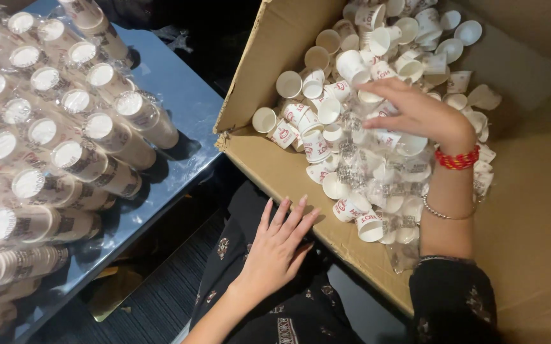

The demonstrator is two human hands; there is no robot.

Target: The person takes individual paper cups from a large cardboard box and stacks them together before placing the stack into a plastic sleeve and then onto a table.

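Head cam: wrapped cup stacks [65,146] left of box [275,172] w/ loose cups [352,70].

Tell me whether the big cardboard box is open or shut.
Open. The cardboard box has its flap folded outward, loose paper cups show inside, and the right hand reaches in.

The cardboard box [275,172] runs out of view at the top, right and bottom edges, and a clear plastic sleeve [377,172] veils the small paper cups [352,64] beneath it. The right hand [418,114] is blurred at the fingertips, covering some cups. At far left, the wrapped cup stacks [65,146] are cropped by the picture's edge, their lower ends out of sight.
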